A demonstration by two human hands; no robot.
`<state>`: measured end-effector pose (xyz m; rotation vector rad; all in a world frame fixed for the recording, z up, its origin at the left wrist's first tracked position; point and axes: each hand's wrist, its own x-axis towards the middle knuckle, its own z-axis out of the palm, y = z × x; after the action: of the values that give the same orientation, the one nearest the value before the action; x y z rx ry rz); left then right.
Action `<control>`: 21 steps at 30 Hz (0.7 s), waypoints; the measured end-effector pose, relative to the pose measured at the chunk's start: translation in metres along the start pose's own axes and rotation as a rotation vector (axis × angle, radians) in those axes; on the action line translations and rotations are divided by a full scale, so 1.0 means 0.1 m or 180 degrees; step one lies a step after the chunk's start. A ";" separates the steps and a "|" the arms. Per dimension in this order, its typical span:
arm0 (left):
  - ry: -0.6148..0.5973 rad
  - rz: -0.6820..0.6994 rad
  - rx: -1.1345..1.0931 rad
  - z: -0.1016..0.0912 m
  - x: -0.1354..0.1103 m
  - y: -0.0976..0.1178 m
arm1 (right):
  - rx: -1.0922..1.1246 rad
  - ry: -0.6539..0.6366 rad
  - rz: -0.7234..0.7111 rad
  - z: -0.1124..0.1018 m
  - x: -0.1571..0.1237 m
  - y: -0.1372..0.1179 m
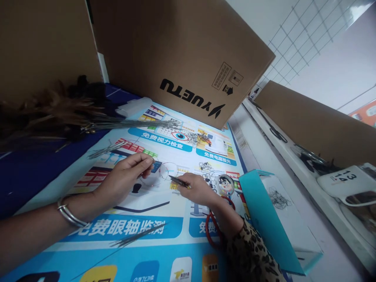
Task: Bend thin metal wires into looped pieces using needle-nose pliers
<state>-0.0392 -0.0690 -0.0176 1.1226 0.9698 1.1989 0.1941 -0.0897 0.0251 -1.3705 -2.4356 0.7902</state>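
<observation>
My left hand [133, 168] is closed in a pinch, with a silver bangle on its wrist. A thin wire loop [168, 163] extends from its fingertips; the exact grip point is too fine to make out. My right hand [198, 188] is closed around a dark, pointed tool [178, 181], its tip aimed left at the loop. Whether the tip touches the wire I cannot tell. Under my right forearm lie red-handled scissors [209, 229], partly hidden. Close by are a round dish [226, 184] and small black pieces with tangled wire [207, 169].
A bundle of straight wires [141, 235] lies in front, another [132, 124] behind. Brown feathers [44, 111] are at left. A large cardboard box [176, 51] stands at the back. A teal-edged box [268, 223] with tangled wire is at right, beside a shelf with black-handled scissors [278, 135].
</observation>
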 end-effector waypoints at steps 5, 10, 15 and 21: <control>0.0029 0.0003 0.0000 -0.01 0.00 -0.01 | -0.0073 -0.0284 0.0160 -0.06 -0.03 -0.08; 0.0064 0.0010 0.0031 0.00 0.00 0.00 | -0.0242 -0.0395 0.0494 -0.10 -0.04 -0.15; 0.0029 -0.0030 -0.0046 0.01 0.00 0.01 | -0.0225 -0.0229 0.0451 -0.06 -0.03 -0.12; -0.0245 -0.0093 0.0186 0.02 -0.02 0.02 | 0.0130 0.0301 0.0266 0.02 -0.01 -0.06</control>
<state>-0.0385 -0.0714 -0.0151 1.1884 0.9646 1.1020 0.1894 -0.0938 0.0272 -1.4683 -2.2915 0.7713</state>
